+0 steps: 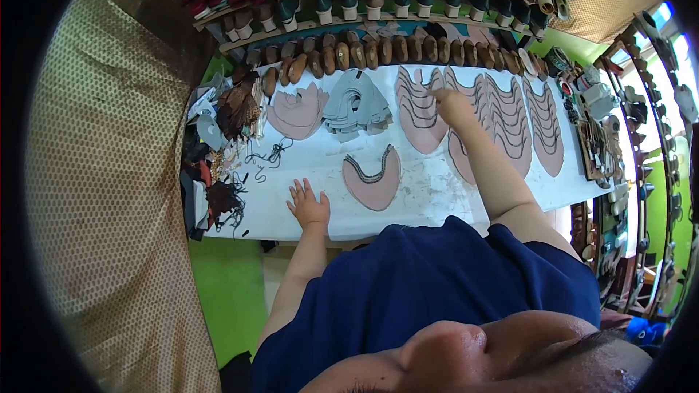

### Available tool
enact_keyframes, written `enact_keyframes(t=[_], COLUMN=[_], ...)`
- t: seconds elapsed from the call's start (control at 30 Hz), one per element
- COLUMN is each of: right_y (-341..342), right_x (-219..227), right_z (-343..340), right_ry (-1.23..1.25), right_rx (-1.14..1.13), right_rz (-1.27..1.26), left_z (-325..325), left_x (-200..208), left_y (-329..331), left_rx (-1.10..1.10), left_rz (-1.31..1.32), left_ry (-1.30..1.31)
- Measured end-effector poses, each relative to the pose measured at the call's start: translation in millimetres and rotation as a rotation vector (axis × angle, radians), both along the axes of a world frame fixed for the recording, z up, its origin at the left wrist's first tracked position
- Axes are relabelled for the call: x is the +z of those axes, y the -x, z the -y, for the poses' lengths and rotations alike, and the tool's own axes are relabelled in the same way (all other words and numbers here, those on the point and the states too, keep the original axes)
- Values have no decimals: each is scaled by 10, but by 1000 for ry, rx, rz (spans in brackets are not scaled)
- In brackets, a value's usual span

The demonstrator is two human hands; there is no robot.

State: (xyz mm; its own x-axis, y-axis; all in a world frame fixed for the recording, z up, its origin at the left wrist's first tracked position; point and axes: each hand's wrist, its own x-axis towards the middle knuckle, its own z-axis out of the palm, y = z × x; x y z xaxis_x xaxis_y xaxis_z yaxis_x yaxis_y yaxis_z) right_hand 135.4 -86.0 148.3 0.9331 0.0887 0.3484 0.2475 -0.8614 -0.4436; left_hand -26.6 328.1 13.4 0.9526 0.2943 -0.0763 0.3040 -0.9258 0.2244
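The pink U-shaped pieces (424, 136) lie overlapped in a column on the far right half of the desk (287, 169), their curved dark edges facing the far side. The right hand (454, 108) is at this column's far end, its fingers drawn together and pointing left; whether they pinch a piece or only touch it, I cannot tell. Each piece looks thin, so it should be light and bend easily, the narrow arms flopping most. The broad rounded near end seems the surer hold; the dark-trimmed inner edge likely needs gentler handling. Overlapping layers could drag one another.

More pink columns (540, 138) stand just to the right, leaving only narrow gaps. Nearer, a single pink piece (372, 191) lies apart, with white surface around it that gives room for moving. To its left, the left hand (312, 209) rests on the desk by the near edge, fingers spread wide, holding nothing visible. Grey pieces (357, 110) are fanned to the left of the first column. Brown shoe forms (402, 49) line the far edge; dark scraps (225, 198) crowd the left edge.
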Motion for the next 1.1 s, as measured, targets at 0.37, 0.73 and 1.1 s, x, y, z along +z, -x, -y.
enact_keyframes(t=[0.37, 0.73, 1.1], right_y=[884, 1130, 645], right_x=[-1394, -1134, -1400], right_z=[-100, -641, -671], right_ry=[402, 362, 314], right_rx=[456, 622, 68], right_rz=[-212, -181, -239], left_z=[10, 8, -11], left_x=[-11, 6, -37], left_y=[-23, -13, -21], left_rx=[4, 8, -1], left_rz=[-6, -16, -11], left_ry=[-7, -4, -4])
